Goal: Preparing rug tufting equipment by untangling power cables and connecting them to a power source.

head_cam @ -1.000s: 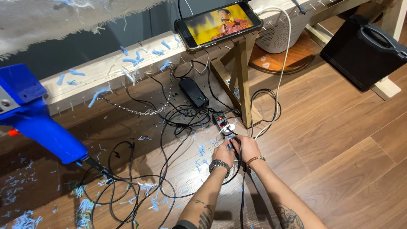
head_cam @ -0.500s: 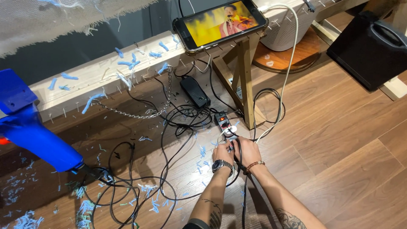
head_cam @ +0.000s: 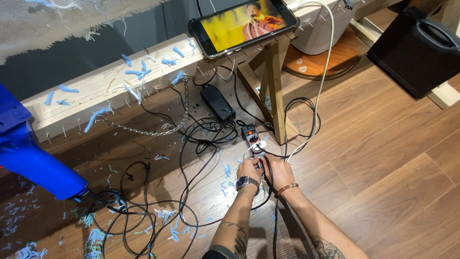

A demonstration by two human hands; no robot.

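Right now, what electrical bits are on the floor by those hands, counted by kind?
Power strip: 1
Black power adapter: 1
White plug: 1
Total: 3
Both the left hand and right hand sit at the strip's near end.

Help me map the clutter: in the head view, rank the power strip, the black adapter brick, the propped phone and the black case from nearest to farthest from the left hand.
From the left hand:
1. Power strip, just above the hand.
2. Black adapter brick, farther up on the floor.
3. Propped phone, up on the wooden stand.
4. Black case, far upper right.
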